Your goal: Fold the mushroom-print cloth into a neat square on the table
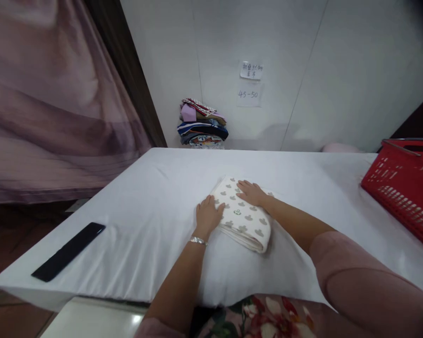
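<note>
A folded white cloth (242, 217) with a grey-green printed pattern lies on the white-covered table (155, 202). Layers of fabric show along its near edge. My left hand (208, 215) rests at the cloth's left edge, fingers stretched out and touching it. A silvery bracelet (199, 241) circles that wrist. On the far right part of the cloth, my right hand (252, 192) lies flat with its fingers spread. Neither hand grips anything.
A red plastic basket (402, 188) stands at the table's right side. Behind the far edge, a stack of folded fabrics (202, 124) is against the wall. A flat black object (68, 252) lies near the left edge. A pink curtain (56, 103) hangs at left.
</note>
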Action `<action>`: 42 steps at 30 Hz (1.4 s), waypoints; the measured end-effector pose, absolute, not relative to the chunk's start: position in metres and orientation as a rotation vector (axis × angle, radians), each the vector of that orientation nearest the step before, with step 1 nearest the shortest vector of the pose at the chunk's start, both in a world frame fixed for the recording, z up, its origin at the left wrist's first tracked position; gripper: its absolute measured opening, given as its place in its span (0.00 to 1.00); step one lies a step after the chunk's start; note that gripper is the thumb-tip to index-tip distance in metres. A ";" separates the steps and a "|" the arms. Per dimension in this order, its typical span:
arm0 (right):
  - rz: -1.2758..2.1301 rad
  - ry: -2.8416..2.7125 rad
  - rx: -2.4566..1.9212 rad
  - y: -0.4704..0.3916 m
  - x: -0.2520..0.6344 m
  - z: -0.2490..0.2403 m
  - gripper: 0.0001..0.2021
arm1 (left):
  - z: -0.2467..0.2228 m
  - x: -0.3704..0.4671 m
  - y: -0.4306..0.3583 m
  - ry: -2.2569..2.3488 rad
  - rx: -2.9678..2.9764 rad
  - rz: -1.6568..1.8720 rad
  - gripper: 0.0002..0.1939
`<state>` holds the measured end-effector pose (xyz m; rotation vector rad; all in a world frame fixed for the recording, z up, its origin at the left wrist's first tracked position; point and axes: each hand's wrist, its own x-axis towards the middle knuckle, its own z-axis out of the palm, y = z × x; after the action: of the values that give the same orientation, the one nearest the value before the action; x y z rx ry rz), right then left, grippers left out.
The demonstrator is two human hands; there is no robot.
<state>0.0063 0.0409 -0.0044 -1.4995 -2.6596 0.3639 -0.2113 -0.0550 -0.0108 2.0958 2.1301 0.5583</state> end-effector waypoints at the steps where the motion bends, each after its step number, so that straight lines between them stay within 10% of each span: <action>1: 0.382 -2.666 -1.491 0.043 0.006 -0.004 0.30 | -0.010 -0.211 -0.055 2.135 2.087 0.545 0.28; 18: 0.617 -1.486 -1.628 -0.051 0.079 -0.053 0.35 | 0.012 -0.227 -0.033 2.089 1.828 0.544 0.17; 42: 0.181 -2.402 -1.715 -0.082 0.080 -0.006 0.24 | -0.005 -0.161 -0.076 1.881 2.098 0.507 0.25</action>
<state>0.0795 -0.0823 -0.0059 -1.7148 -2.4017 0.1811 -0.1613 -0.0761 -0.0050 2.0981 1.8810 0.5068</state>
